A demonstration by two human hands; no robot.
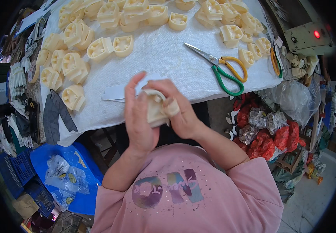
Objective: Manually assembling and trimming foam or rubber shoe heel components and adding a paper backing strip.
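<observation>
In front of my chest, at the near table edge, a cream moulded plastic piece is held between my hands. My left hand presses along its left side, fingers pointing up and a little blurred. From the right, my right hand wraps around it, the thumb bent over its near side. Behind the hands lies a flat white strip on the white cloth. Scissors with one yellow and one green handle rest to the right, blades slightly apart.
Many similar cream pieces pile along the table's far and left sides. A grey sleeve-like cloth hangs over the left edge. Below left stands a blue tub with plastic bags; red bags lie below right. A machine shows a red light.
</observation>
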